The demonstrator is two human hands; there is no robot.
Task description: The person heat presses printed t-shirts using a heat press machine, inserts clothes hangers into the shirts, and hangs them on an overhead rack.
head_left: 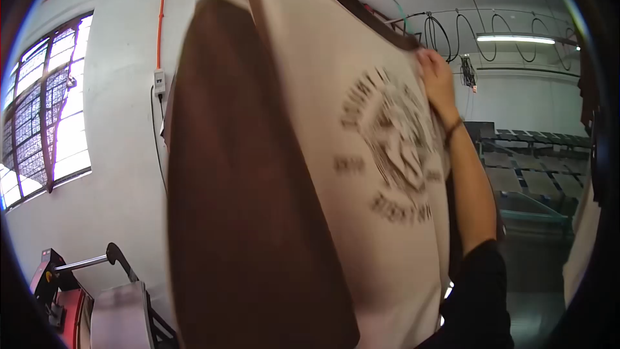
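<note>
A beige shirt [316, 123] with dark brown sleeves and a brown collar fills the middle of the view, held up and hanging down. One brown sleeve [239, 207] faces me on the left side. Dark round print [400, 142] with lettering shows on its chest, blurred in places. My right hand [436, 81] is closed on the fabric by the collar, with the fingers partly behind the cloth. My left hand does not show; the shirt may hide it.
A heat press [116, 304] with a red base and a bar handle stands low on the left. Behind my arm is a rack of flat grey platens [536, 168]. A barred window [48, 103] is at left, and coiled cables [439, 32] hang above right.
</note>
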